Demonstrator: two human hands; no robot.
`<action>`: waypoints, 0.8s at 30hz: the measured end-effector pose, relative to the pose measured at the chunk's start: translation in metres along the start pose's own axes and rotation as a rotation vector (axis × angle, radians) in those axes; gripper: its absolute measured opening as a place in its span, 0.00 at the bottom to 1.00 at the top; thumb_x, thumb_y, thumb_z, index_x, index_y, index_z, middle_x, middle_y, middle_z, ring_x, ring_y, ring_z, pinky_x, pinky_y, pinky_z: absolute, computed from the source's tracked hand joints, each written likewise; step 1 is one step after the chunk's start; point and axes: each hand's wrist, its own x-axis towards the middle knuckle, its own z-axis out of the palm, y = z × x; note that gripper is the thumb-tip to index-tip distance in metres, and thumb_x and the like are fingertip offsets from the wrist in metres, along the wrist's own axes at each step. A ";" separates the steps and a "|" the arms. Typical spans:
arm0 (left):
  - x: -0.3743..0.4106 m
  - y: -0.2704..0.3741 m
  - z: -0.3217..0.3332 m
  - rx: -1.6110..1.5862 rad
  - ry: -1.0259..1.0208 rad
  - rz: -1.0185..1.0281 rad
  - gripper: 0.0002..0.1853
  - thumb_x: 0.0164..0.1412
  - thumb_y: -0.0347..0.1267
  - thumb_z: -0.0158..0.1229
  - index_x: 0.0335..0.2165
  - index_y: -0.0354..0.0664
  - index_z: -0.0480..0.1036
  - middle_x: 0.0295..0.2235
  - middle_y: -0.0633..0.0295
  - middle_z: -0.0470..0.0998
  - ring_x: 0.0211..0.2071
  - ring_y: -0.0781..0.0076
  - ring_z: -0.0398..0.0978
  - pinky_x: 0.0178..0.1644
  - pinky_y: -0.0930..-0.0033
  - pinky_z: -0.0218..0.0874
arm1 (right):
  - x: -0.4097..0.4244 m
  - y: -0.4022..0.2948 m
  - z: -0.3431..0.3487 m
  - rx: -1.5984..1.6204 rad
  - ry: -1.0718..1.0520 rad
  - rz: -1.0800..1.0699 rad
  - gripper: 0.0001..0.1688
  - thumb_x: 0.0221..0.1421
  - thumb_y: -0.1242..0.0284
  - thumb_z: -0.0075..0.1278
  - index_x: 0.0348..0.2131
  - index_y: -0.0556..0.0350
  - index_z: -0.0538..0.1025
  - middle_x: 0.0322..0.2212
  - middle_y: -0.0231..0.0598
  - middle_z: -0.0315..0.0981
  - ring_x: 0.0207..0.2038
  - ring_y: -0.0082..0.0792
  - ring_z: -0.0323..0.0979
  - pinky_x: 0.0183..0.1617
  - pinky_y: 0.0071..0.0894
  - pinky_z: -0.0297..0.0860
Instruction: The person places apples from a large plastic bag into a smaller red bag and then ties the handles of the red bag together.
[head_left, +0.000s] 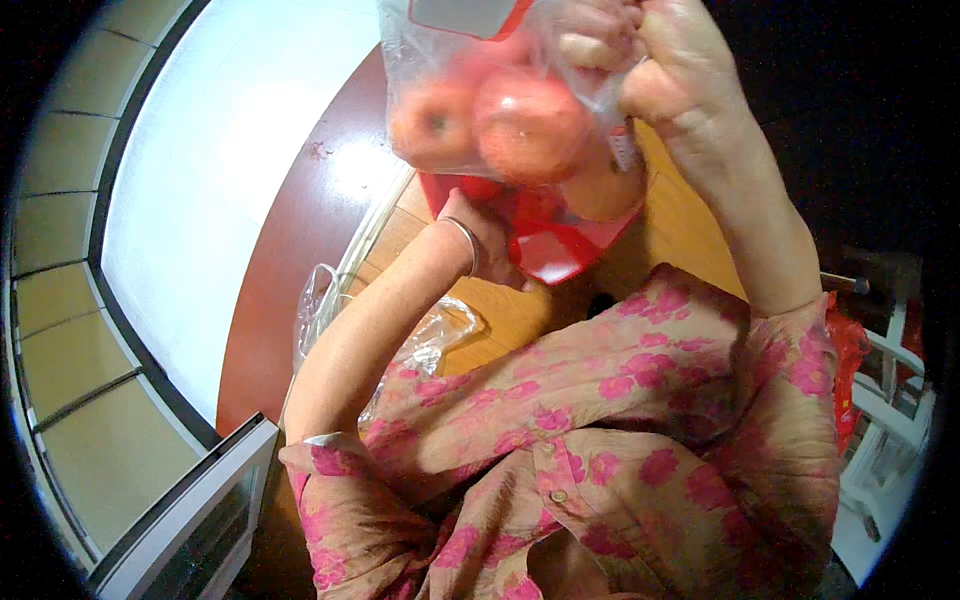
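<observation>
Near the top of the head view, my right hand (637, 67) grips the gathered neck of a clear plastic bag (420, 45). Several round red-orange fruits (525, 131), which look like apples, show through the bag, blurred. Below the bag is a red plastic bag or container (555, 255), partly hidden; which of the two it is I cannot tell. My left hand (487, 236), with a bangle at the wrist, is at the red thing's near left side. Its fingers are partly hidden, and I cannot tell how firmly they hold it.
A dark red curved tabletop (277, 255) and a bright white surface lie at the left. Crumpled clear plastic (450, 322) is near my left forearm, above the wooden floor (510, 315). At the right stand a white metal frame (892, 412) and a red plastic bag (846, 352).
</observation>
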 end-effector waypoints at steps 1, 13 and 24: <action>0.001 0.001 0.001 0.043 -0.059 0.005 0.38 0.37 0.62 0.57 0.46 0.57 0.68 0.36 0.62 0.76 0.44 0.61 0.70 0.53 0.57 0.54 | 0.003 0.003 -0.007 -0.017 -0.008 -0.009 0.12 0.60 0.68 0.34 0.24 0.51 0.60 0.08 0.25 0.49 0.09 0.20 0.45 0.13 0.18 0.46; -0.019 -0.012 0.016 0.086 -0.242 -0.173 0.26 0.49 0.55 0.51 0.47 0.63 0.68 0.30 0.61 0.77 0.34 0.63 0.75 0.43 0.56 0.61 | 0.042 0.052 -0.096 -0.002 0.073 -0.076 0.12 0.58 0.65 0.38 0.25 0.52 0.64 0.10 0.27 0.53 0.10 0.23 0.51 0.14 0.21 0.51; -0.018 -0.016 0.029 0.151 -0.157 -0.178 0.16 0.53 0.44 0.50 0.41 0.58 0.72 0.27 0.61 0.77 0.31 0.62 0.75 0.34 0.58 0.65 | 0.047 0.074 -0.125 -0.113 0.458 -0.340 0.11 0.54 0.68 0.45 0.21 0.51 0.67 0.11 0.23 0.52 0.12 0.18 0.48 0.16 0.22 0.46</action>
